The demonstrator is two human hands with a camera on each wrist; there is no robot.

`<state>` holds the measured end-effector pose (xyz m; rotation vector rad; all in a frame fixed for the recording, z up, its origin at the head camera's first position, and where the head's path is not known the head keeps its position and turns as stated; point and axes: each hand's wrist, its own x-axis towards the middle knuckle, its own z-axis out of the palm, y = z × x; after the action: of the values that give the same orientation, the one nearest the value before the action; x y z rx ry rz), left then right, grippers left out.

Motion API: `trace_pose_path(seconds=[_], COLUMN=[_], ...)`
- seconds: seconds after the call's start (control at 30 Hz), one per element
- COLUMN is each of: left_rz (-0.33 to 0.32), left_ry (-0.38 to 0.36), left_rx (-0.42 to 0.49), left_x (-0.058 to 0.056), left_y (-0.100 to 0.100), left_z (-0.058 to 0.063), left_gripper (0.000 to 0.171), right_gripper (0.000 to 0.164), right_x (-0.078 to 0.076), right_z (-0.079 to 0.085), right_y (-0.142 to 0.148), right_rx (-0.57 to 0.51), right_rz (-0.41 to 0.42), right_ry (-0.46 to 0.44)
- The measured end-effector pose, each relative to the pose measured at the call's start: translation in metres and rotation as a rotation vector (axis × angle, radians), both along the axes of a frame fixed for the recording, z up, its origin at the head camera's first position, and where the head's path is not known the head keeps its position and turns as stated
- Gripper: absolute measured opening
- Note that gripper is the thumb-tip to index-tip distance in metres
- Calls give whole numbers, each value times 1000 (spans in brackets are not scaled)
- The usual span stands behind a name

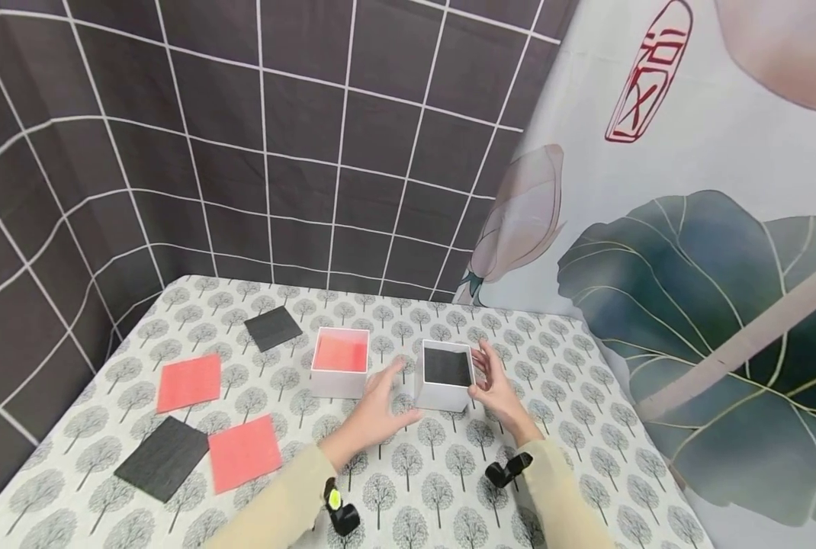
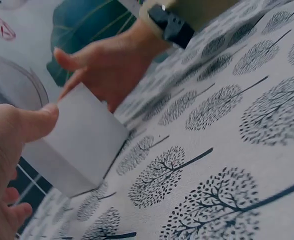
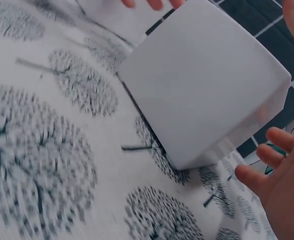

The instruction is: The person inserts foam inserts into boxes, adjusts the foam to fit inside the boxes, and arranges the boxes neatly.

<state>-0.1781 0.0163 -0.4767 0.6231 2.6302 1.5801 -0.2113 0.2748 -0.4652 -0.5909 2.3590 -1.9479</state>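
A white open-topped box (image 1: 442, 395) with a black square sheet (image 1: 447, 366) inside stands on the table. My right hand (image 1: 496, 389) is at its right side, fingers spread and relaxed; in the right wrist view the fingers (image 3: 279, 170) are apart from the white wall. On the other side is my left hand (image 1: 377, 412), its thumb and fingers stretched out and holding nothing. From the left wrist, its thumb (image 2: 39, 122) overlaps the box; contact cannot be told. Left of that hand stands a second white box (image 1: 338, 383) with a red square sheet (image 1: 339, 351) inside.
Two loose red sheets (image 1: 189, 383) (image 1: 245, 454) and two black sheets (image 1: 274, 328) (image 1: 162, 457) lie flat on the left of the table. A tree-patterned cloth (image 1: 432, 488) covers it. Behind hang a dark grid curtain (image 1: 298, 137) and a lotus-print curtain (image 1: 710, 305).
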Motion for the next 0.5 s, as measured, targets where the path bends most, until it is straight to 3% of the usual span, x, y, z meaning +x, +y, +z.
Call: trace_pose_path(seconds=[0.13, 0.23, 0.5], left_rz=[-59, -76, 38], left_ry=[29, 39, 18], left_rx=[-53, -52, 70], left_x=[23, 40, 73], left_y=[-16, -29, -60], left_z=[11, 18, 27], left_gripper=[75, 71, 70], right_gripper=[101, 103, 96], right_x=[-6, -9, -13], right_z=[-19, -27, -35], right_y=[6, 6, 6], right_rx=[-123, -157, -179], right_rz=[20, 32, 94], right_ry=[-41, -48, -65])
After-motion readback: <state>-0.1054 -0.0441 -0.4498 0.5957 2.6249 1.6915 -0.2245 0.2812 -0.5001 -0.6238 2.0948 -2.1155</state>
